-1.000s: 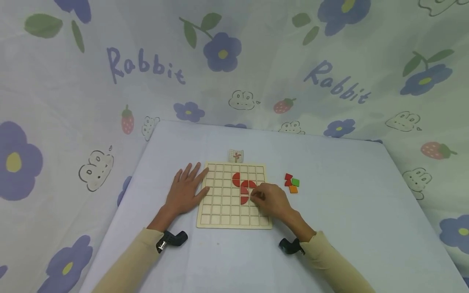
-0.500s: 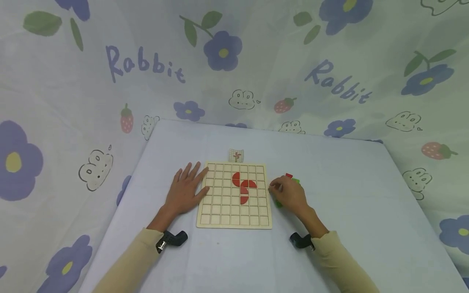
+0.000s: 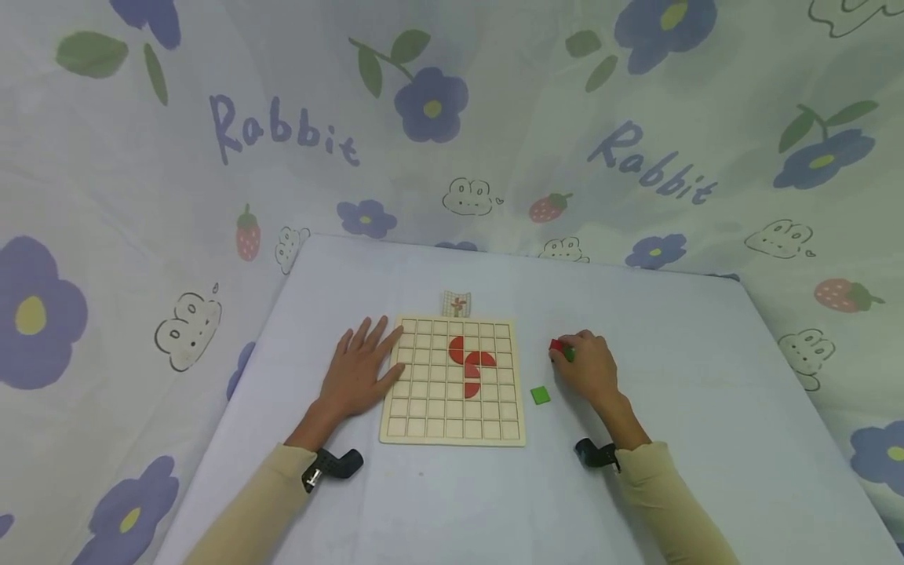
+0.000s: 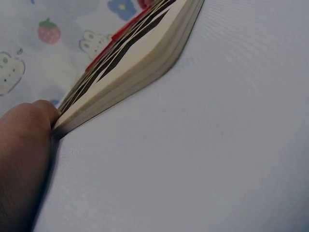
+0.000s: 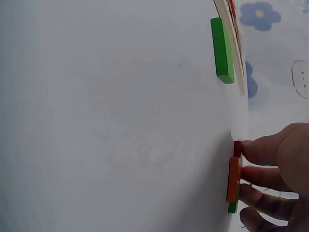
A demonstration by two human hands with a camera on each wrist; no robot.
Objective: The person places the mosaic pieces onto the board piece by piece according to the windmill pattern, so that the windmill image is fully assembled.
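Note:
A square wooden grid board lies on the table. Several red quarter-circle tiles sit in its cells. My left hand lies with fingers spread beside the board, its thumb and index fingertip at the left edge. To the right of the board, my right hand reaches over a small group of tiles, thumb and fingers apart at them. The group shows a red tile, a green tile and an orange tile, which the hand hides in the head view. Another green tile lies alone near the board's right edge.
A small card printed with a grid and a red pinwheel-like figure stands at the board's far edge. White cloth covers the table. Behind it hangs a curtain with flowers, rabbits and strawberries.
My right hand has moved right, from over the board to the tile group. A green tile now lies beside the board's right edge. My left hand has stayed in place.

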